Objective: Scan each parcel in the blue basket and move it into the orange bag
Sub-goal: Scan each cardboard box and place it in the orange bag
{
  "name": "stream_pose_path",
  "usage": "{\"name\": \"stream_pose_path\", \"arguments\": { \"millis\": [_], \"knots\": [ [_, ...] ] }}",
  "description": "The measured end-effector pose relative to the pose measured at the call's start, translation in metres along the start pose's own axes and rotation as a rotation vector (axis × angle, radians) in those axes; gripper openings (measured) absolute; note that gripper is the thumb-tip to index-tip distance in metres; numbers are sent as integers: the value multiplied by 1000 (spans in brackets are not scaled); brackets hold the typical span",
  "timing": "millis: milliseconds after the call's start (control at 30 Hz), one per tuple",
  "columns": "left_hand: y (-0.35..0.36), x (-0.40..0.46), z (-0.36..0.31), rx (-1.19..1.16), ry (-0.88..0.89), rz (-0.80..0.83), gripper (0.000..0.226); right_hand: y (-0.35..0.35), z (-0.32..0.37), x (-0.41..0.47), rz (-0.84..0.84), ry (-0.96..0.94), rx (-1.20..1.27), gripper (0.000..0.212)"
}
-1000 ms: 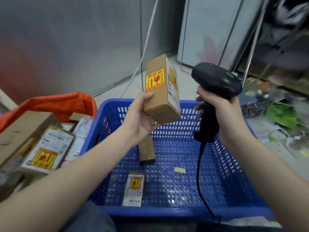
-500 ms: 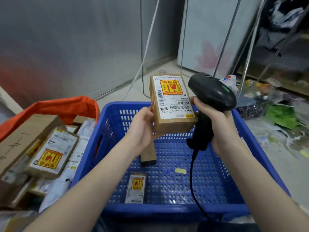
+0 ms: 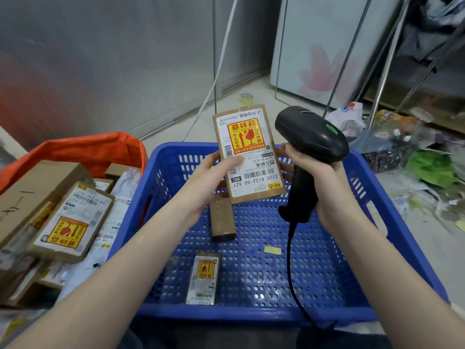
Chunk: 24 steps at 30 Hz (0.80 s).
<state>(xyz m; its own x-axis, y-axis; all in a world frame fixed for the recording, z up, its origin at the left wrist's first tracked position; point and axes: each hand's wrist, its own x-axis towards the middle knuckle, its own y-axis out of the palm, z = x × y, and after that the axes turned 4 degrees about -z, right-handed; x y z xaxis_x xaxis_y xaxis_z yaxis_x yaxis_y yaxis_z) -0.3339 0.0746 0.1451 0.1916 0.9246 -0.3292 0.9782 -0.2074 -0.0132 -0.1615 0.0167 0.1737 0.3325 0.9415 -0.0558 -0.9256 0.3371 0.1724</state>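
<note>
My left hand point(image 3: 210, 180) grips a brown cardboard parcel point(image 3: 249, 152) above the blue basket point(image 3: 392, 222), its white label with a red-and-yellow fragile sticker facing me, thumb across the label. Beside it my right hand point(image 3: 324, 182) holds a black handheld scanner point(image 3: 310, 137) by the handle, its head just right of the parcel. Two small parcels lie in the basket: a plain brown one point(image 3: 222, 220) under my left hand and a labelled one point(image 3: 203, 279) near the front wall. The orange bag point(image 3: 83, 151) stands left of the basket.
Several cardboard parcels point(image 3: 68, 222) and white mailers lie piled at the orange bag, left. The scanner's black cable point(image 3: 292, 273) hangs down across the basket. A yellow scrap point(image 3: 272, 250) lies on the basket floor. Plastic bags and litter point(image 3: 412, 157) cover the floor right.
My left hand has turned the parcel so its label faces me and shifted it slightly right, closer to the scanner. My right hand has held the scanner nearly still.
</note>
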Motion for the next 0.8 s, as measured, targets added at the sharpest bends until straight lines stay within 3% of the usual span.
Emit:
{"name": "stream_pose_path", "arguments": {
  "millis": [200, 300, 500, 800],
  "knots": [
    [-6, 4, -4, -87, 96, -160, 56, 6, -2, -1, -1, 13, -180, 7],
    [-10, 7, -4, -153, 146, -212, 45, 8, -5, -2, 34, 71, -225, 17],
    [-17, 13, -5, -225, 187, -329, 60, 9, -12, -5, 71, 100, -381, 28],
    [-17, 14, -6, -171, 197, -349, 63, 10, -10, -5, 56, 128, -400, 18]
  ]
}}
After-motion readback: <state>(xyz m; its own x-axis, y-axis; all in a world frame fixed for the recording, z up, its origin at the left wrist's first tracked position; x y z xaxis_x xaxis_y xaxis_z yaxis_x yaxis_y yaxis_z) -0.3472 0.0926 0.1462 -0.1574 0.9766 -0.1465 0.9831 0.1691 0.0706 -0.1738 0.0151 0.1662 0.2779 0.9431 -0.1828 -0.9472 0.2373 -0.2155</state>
